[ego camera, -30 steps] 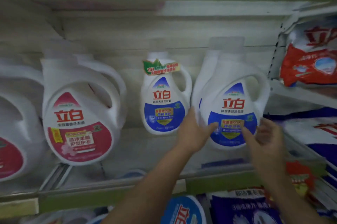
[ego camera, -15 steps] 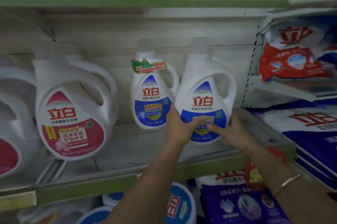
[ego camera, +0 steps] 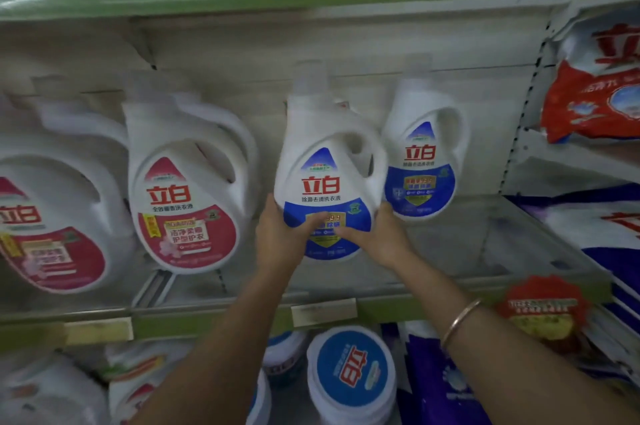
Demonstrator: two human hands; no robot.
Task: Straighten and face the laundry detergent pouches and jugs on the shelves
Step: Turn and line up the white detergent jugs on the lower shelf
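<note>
Green-edged shelf (ego camera: 467,244) with a pale back panel fills my view. At centre frame is the blue-label jug (ego camera: 325,161): white body, moulded handle on its right, red logo, blue lower label with a yellow shield, front facing me, top tipped slightly left. My left grip (ego camera: 277,237) curls round its lower left side, thumb across the label; my right grip (ego camera: 377,237) clasps the lower right. A second blue jug (ego camera: 420,154) stands just right of it, a pink-label jug (ego camera: 187,189) to the left
</note>
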